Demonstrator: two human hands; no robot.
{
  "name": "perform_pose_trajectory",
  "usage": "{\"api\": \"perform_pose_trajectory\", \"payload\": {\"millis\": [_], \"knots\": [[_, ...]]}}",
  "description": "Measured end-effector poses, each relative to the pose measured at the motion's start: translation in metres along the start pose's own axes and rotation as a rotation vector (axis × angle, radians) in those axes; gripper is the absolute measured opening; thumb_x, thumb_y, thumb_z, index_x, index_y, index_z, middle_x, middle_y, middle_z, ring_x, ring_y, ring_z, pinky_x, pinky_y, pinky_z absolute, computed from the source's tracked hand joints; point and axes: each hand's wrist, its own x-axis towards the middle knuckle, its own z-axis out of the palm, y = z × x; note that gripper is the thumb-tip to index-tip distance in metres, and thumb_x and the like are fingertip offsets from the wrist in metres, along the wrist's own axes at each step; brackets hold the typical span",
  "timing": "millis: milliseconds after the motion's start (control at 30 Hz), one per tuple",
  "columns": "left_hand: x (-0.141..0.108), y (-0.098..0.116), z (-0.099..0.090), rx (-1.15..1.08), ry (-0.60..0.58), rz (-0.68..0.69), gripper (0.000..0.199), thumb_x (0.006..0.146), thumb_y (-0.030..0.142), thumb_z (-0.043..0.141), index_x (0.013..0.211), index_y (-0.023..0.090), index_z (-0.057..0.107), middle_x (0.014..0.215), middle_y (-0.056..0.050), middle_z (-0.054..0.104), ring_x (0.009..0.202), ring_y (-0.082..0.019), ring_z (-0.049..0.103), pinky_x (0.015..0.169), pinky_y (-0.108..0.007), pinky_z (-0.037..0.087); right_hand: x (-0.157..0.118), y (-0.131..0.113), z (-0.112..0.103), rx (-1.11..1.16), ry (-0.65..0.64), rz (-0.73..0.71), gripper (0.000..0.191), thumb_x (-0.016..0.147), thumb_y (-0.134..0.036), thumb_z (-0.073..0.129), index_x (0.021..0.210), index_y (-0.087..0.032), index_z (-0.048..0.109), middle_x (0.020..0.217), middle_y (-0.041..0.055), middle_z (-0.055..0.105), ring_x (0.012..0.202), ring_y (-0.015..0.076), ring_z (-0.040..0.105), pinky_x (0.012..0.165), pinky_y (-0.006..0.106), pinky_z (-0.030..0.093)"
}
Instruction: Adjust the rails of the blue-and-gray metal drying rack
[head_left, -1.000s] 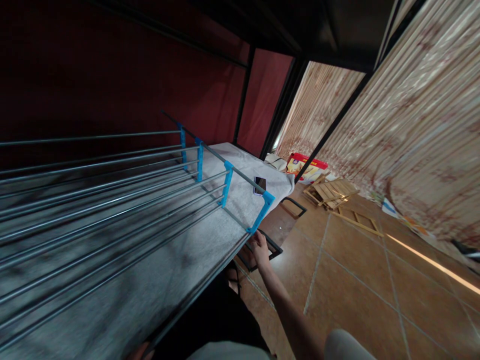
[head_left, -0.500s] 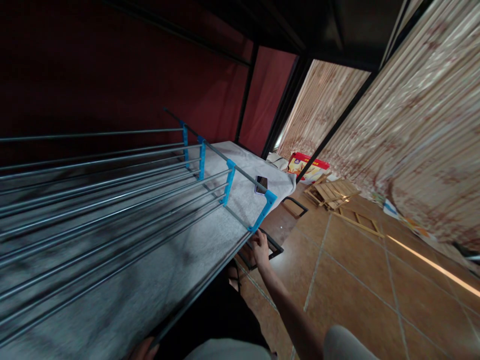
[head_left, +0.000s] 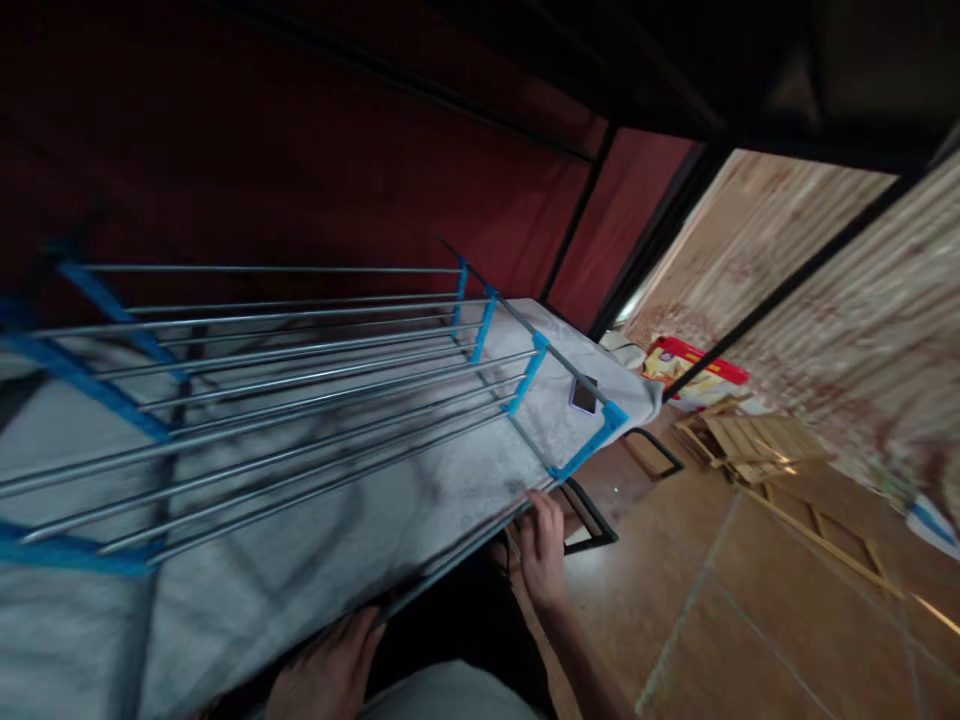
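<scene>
A rack of grey metal rods [head_left: 330,402] with blue plastic brackets [head_left: 529,378] lies across a table with a grey-white cloth [head_left: 420,500]. Near the rack's right front corner, the fingers of my right hand [head_left: 544,545] curl over the front rod [head_left: 480,535]. My left hand [head_left: 330,668] is at the bottom, closed around the same front rod, its lower part cut off by the frame. Beyond the right-hand brackets a phone [head_left: 584,396] lies on the cloth.
Black bed-like frame bars rise at the back right before a patterned curtain [head_left: 825,250]. A red and yellow box [head_left: 694,372] and wooden slatted pieces [head_left: 757,445] lie on the tiled floor [head_left: 705,610]. A black metal-framed stool or chair [head_left: 600,525] stands by my right hand.
The view has swung left, showing the rack's left brackets. My left hand has come further into view, and my right hand has moved from the corner bracket onto the front rod.
</scene>
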Motion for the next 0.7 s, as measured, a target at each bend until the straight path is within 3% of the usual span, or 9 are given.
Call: {"api": "perform_pose_trajectory", "payload": {"millis": [100, 200, 367, 467, 567, 633, 700], "knots": [[-0.002, 0.013, -0.007, -0.030, 0.037, -0.063, 0.045, 0.098, 0.029, 0.028, 0.121, 0.021, 0.066, 0.122, -0.011, 0.069, 0.110, -0.027, 0.066, 0.098, -0.044, 0.052, -0.012, -0.044, 0.004, 0.008, -0.431, -0.425, 0.038, 0.096, -0.018, 0.044, 0.132, -0.025, 0.054, 0.127, 0.0084, 0.061, 0.123, 0.0220, 0.054, 0.110, 0.045, 0.040], [-0.005, 0.019, -0.007, -0.107, 0.099, -0.071, 0.040, 0.098, 0.026, 0.030, 0.118, 0.023, 0.065, 0.112, -0.009, 0.072, 0.102, -0.024, 0.068, 0.092, -0.040, 0.053, -0.019, -0.072, 0.013, -0.014, -0.649, -0.665, 0.038, 0.095, -0.021, 0.053, 0.133, -0.025, 0.055, 0.120, 0.0073, 0.065, 0.115, 0.0221, 0.058, 0.109, 0.046, 0.042], [-0.013, 0.017, -0.004, -0.169, 0.179, -0.054, 0.032, 0.093, 0.018, 0.045, 0.118, 0.023, 0.065, 0.112, -0.009, 0.071, 0.103, -0.025, 0.067, 0.093, -0.042, 0.053, -0.018, -0.074, 0.033, -0.123, -0.642, -0.698, 0.033, 0.093, -0.014, 0.056, 0.122, -0.027, 0.063, 0.103, 0.0059, 0.067, 0.096, 0.0221, 0.063, 0.089, 0.039, 0.053], [-0.030, 0.002, -0.003, -0.131, 0.351, -0.019, 0.037, 0.093, 0.023, 0.050, 0.128, 0.024, 0.061, 0.124, -0.009, 0.067, 0.114, -0.027, 0.062, 0.103, -0.047, 0.049, -0.016, -0.068, 0.038, -0.116, -0.682, -0.690, 0.031, 0.094, -0.014, 0.054, 0.120, -0.027, 0.063, 0.107, 0.0062, 0.066, 0.098, 0.0220, 0.064, 0.087, 0.037, 0.055], [-0.064, -0.021, 0.001, -0.140, 0.576, -0.005, 0.032, 0.096, 0.033, 0.050, 0.124, 0.028, 0.063, 0.122, -0.005, 0.068, 0.114, -0.024, 0.062, 0.105, -0.041, 0.048, -0.016, -0.064, 0.037, -0.074, -0.712, -0.707, 0.034, 0.097, -0.015, 0.048, 0.125, -0.029, 0.060, 0.115, 0.0051, 0.066, 0.104, 0.0210, 0.064, 0.095, 0.038, 0.052], [-0.093, -0.036, 0.007, -0.228, 0.660, -0.068, 0.026, 0.096, 0.039, 0.050, 0.109, 0.027, 0.069, 0.108, -0.003, 0.071, 0.103, -0.021, 0.066, 0.097, -0.034, 0.051, -0.016, -0.061, 0.036, -0.064, -0.730, -0.715, 0.033, 0.099, -0.017, 0.045, 0.127, -0.029, 0.059, 0.117, 0.0045, 0.067, 0.107, 0.0209, 0.064, 0.099, 0.039, 0.050], [-0.120, -0.050, 0.013, -0.379, 0.710, -0.265, 0.031, 0.093, 0.048, 0.051, 0.092, 0.023, 0.068, 0.089, -0.003, 0.071, 0.082, -0.019, 0.067, 0.077, -0.029, 0.055, -0.016, -0.059, 0.036, -0.065, -0.740, -0.713, 0.031, 0.100, -0.020, 0.045, 0.127, -0.029, 0.059, 0.118, 0.0043, 0.067, 0.109, 0.0212, 0.064, 0.100, 0.040, 0.049]]}}
